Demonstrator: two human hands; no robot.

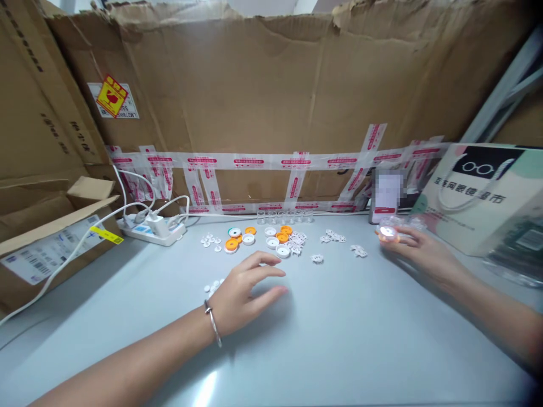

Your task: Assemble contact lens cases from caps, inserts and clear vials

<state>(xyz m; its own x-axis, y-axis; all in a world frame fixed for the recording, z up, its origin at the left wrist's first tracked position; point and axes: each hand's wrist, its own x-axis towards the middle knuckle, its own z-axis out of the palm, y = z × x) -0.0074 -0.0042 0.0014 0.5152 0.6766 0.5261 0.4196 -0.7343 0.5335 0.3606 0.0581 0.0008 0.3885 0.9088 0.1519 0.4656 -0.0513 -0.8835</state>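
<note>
My left hand (246,291), with a silver bracelet on the wrist, hovers over the middle of the grey table, its fingers apart and nothing between them. Small white pieces (212,287) lie beside it, partly hidden. At the right, my right hand (418,249) holds a round disc (387,232) with a bright white centre and an orange rim between its fingertips. Beyond my left hand are orange discs (231,245) and white discs (283,251). White lacy pieces (297,242) lie beside them, with more (358,251) nearer my right hand.
Clear cups (285,217) line the back below a large cardboard wall (254,102). A phone (387,195) stands behind my right hand, near a paper bag (466,209). At the left are a white power strip (163,234) with cables and an open carton (51,249).
</note>
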